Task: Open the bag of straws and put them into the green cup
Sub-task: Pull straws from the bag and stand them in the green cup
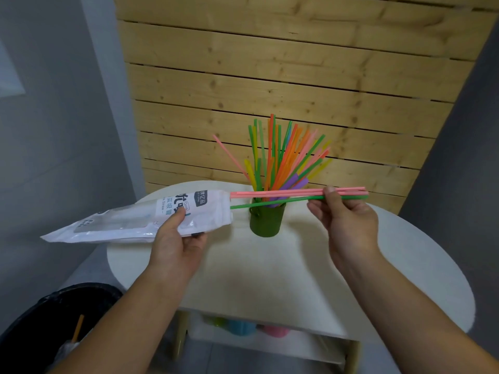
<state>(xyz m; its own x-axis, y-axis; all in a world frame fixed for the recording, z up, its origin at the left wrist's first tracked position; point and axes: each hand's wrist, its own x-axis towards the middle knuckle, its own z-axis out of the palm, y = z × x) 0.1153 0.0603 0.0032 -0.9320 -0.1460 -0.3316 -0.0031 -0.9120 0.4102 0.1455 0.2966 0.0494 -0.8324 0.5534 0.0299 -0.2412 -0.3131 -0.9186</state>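
My left hand (176, 238) grips a white plastic straw bag (140, 220), held level with its open mouth facing right. Pink and green straws (283, 195) stick out of that mouth, and my right hand (348, 220) pinches them near their far ends. These straws pass just in front of the green cup (266, 221), which stands upright at the middle of the white round table (283, 265). Several coloured straws (286, 157) fan out of the cup.
A slatted wooden wall (283, 76) rises behind the table. A black bin (54, 319) with a liner sits at the lower left. Under the tabletop a shelf holds green, blue and pink cups (243, 326).
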